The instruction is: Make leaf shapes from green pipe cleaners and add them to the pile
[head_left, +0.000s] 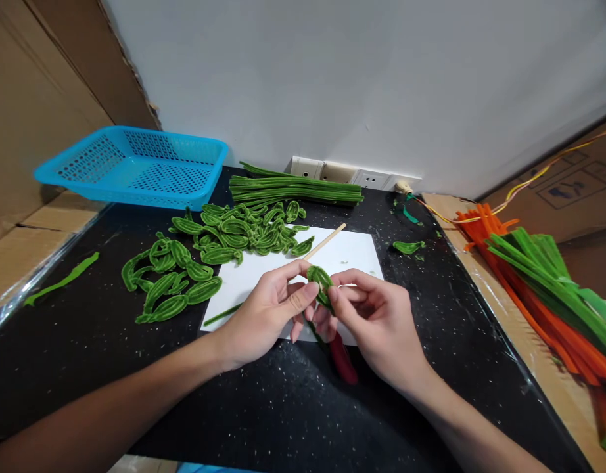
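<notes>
Between my hands, above the white paper (349, 248), is a green pipe cleaner leaf (321, 279) bent into a looped shape. My left hand (278, 302) pinches it from the left with thumb and fingers. From the other side, my right hand (374, 315) grips its lower right edge between thumb and index finger. Below the hands lies a tool with a dark red handle (342, 360), partly covered by my fingers. A straight green pipe cleaner (223, 315) crosses the paper at the left, its far part hidden. A thin wooden stick (326, 241) rests on the paper behind.
Piled finished-looking green leaves (234, 233) lie left of the paper, one single leaf (408, 247) to the right. A bundle of green pipe cleaners (296, 190) sits by the wall sockets (337, 173). A blue basket (130, 164) stands back left; orange pipe cleaners (534, 299) lie right.
</notes>
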`<state>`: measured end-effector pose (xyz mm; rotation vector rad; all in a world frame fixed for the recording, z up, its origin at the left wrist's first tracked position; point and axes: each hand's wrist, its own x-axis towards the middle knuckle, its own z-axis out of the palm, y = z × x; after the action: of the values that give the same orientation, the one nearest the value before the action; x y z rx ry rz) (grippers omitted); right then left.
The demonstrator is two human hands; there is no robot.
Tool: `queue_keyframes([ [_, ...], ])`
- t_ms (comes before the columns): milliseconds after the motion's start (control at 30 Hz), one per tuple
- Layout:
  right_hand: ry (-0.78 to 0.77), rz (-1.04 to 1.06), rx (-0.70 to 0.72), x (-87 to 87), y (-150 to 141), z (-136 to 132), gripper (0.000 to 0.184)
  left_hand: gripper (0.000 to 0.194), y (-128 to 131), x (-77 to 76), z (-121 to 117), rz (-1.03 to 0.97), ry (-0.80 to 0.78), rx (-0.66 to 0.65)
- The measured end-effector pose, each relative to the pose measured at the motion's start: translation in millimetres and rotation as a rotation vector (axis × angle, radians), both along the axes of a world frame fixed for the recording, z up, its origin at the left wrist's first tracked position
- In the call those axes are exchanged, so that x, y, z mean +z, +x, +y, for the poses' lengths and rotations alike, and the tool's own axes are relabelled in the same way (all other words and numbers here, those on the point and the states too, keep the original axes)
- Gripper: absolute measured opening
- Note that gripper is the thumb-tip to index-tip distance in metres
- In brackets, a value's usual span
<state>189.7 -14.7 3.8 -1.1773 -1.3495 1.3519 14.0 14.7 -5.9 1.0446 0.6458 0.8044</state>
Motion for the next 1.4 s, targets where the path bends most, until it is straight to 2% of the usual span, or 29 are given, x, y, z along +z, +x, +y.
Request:
queue_keyframes([
  [100, -0.081, 0.094, 0.054, 2.2, 2.4, 5.6, 0.03, 0.031, -0.7, -0.1, -0.3, -0.053, -0.051, -0.026],
  [267, -0.078, 0.126, 0.124, -1.2, 9.5, 11.8, 0.026, 0.031, -3.1, 0.9, 0.1, -0.101, -0.154, -0.055],
  [400, -0.114, 0.141, 0.15, -6.0, 11.5, 13.4, 0.026, 0.034, -3.9, 1.3, -0.5, -0.07, -0.179, -0.055],
  [600, -0.093, 0.111, 0.113, -6.2, 8.7, 12.6, 0.033, 0.033, -2.7, 2.7, 1.6, -0.015, -0.075, -0.023],
  [733, -0.045, -0.006, 0.043, -1.3, 4.0, 8.1, 0.031, 0.035, -3.6, -0.2, 3.3, 0.058, 0.022, 0.018],
  [900, 0.198, -0.296, -0.051, -3.1, 1.9, -0.3, 0.017, 0.031, -3.1, -2.6, 1.9, 0.172, 0.131, 0.073],
  [1100, 0.703, -0.717, -0.115, -13.5, 3.0, -2.4, 0.022, 0.032, -4.5, -3.9, -0.1, 0.326, 0.193, 0.065],
  [1167, 0.806, -0.811, -0.132, -14.9, 2.1, -1.8, 0.02, 0.027, -5.0, -5.2, -1.2, 0.375, 0.252, 0.081],
  [1300, 0.86, -0.893, -0.136, -15.2, -0.1, -1.6, 0.016, 0.022, -5.6, -6.4, -3.5, 0.456, 0.358, 0.097],
  [1400, 0.773, -0.796, -0.132, -12.3, 0.3, -2.5, 0.015, 0.023, -6.7, -6.7, -2.9, 0.463, 0.354, 0.072],
])
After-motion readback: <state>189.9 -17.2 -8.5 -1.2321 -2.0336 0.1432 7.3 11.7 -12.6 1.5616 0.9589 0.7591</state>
